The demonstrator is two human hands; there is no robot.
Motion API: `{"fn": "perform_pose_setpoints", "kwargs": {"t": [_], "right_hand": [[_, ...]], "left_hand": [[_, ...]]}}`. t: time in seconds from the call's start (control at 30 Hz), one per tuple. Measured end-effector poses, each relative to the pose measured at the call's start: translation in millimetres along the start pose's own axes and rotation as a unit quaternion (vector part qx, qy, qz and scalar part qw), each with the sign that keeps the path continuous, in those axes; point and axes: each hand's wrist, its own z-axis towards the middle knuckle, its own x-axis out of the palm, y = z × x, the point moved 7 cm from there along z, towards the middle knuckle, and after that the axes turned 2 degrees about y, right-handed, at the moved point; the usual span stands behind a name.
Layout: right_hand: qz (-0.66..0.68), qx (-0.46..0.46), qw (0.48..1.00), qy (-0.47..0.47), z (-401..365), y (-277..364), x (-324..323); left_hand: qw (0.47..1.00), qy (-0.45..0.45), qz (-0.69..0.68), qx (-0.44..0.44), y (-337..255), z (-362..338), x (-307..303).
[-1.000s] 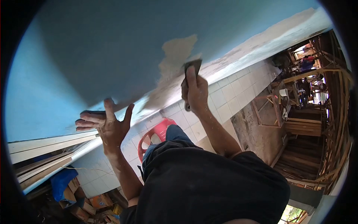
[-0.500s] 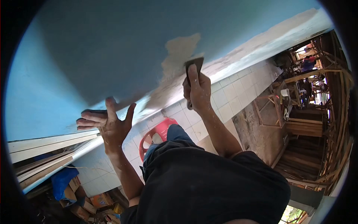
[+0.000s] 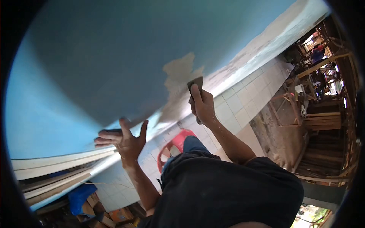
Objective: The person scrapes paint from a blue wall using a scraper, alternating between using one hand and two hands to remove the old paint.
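Observation:
My right hand is wrapped around a putty knife, thumb laid along its flat blade. The blade touches or nearly touches the blue wall, at the edge of a pale bare patch. Lower on the left, my left hand is spread against the wall near its bottom edge. Nothing shows in its fingers, which are stretched apart. Pale specks dot both forearms.
Beneath me is a red plastic chair, with a foot on it. White floor tiles run along the wall. Boards and cardboard boxes are at lower left. Wooden frames and stacked timber stand on the right.
The view has shifted, so the wall patch and both hands sit lower in the picture. My right hand keeps its grip on the putty knife; my left hand stays spread on the wall.

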Motion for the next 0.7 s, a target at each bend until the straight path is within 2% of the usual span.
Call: {"fn": "perform_pose_setpoints", "kwargs": {"t": [0.2, 0.23, 0.33, 0.4, 0.47, 0.57, 0.7], "right_hand": [[0.031, -0.023, 0.999, -0.017, -5, 39, 5], [0.030, 0.010, 0.999, 0.007, -9, 32, 4], [0.052, 0.027, 0.998, 0.012, -10, 40, 7], [0.073, 0.002, 0.997, 0.011, -9, 63, 6], [0.073, -0.002, 0.997, 0.000, -8, 64, 7], [0.032, 0.017, 0.999, -0.005, -11, 33, 8], [0.076, -0.005, 0.997, -0.003, -8, 65, 8]], "left_hand": [[1.000, 0.004, -0.008, -0.001, -4, 0, -4], [1.000, -0.001, -0.002, -0.005, -3, 3, -3], [1.000, 0.000, -0.002, 0.005, -5, 4, -6], [1.000, -0.003, 0.016, 0.007, -5, 4, -4], [1.000, 0.003, 0.020, 0.008, -4, 2, -4], [1.000, 0.004, 0.007, -0.001, -2, 3, -3], [1.000, -0.006, -0.005, -0.010, 0, -2, 0]]}}
